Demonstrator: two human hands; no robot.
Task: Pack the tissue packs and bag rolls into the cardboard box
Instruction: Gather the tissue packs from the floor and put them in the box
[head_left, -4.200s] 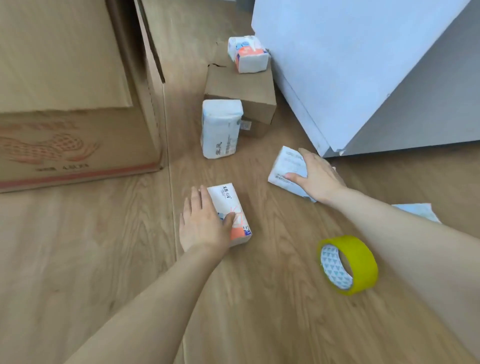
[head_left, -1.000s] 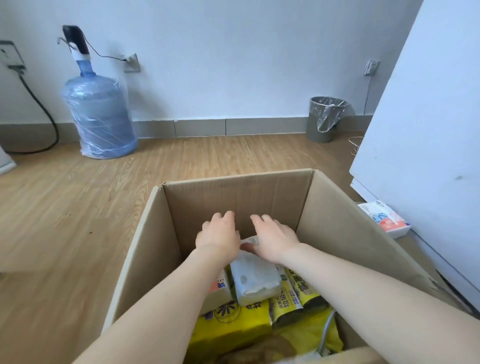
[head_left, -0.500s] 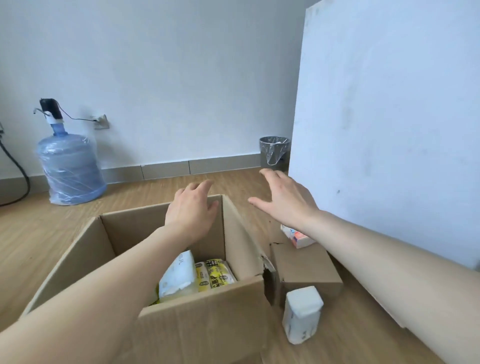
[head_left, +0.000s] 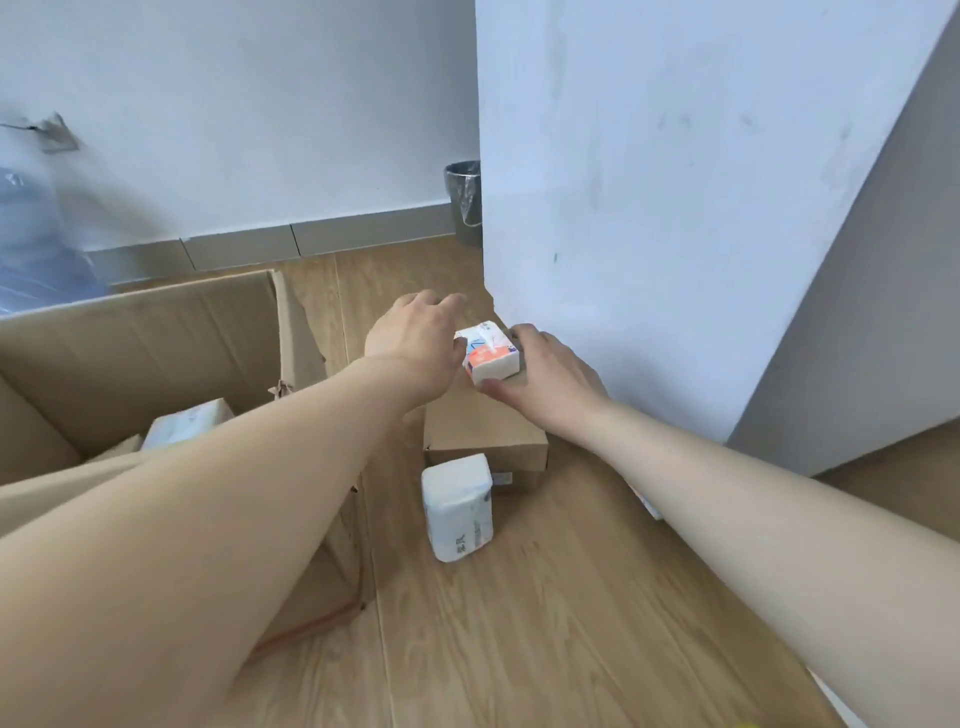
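An orange-and-white tissue pack (head_left: 491, 356) lies on top of a small cardboard box (head_left: 483, 431) by the white panel. My right hand (head_left: 548, 374) wraps the pack from the right, thumb under its near edge. My left hand (head_left: 415, 338) reaches in from the left, fingers loosely spread, touching the pack's left edge. A white tissue pack (head_left: 460, 506) stands upright on the floor in front of the small box. The big open cardboard box (head_left: 156, 322) is at left, with a tissue pack (head_left: 187, 421) visible inside. My left forearm hides most of its contents.
A tall white panel (head_left: 675, 182) rises close on the right. A bit of another pack (head_left: 648, 509) shows behind my right forearm. A lined waste bin (head_left: 464, 202) and a water bottle (head_left: 31, 249) stand by the far wall. Wood floor lies in front.
Both hands have left the big box and moved right and down to the pack on the small box. My right hand has closed around it. The view has tilted down.
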